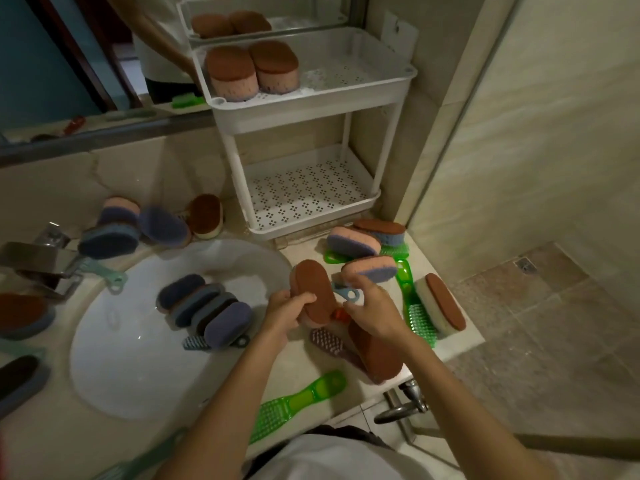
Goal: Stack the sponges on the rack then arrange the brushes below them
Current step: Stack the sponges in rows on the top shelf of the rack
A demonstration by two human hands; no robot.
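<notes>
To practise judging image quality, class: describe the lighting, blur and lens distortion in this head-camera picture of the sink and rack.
Head view: dim, warm light, darkest along the left edge; wide-angle distortion tilts the posts of the rack; the sponges behind the tap are smeared by blur; a small glint in the sink; left hand and held sponge fairly sharp.

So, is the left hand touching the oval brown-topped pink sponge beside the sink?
Touching. In the head view the left hand curls its fingers round the brown-topped sponge.
</notes>
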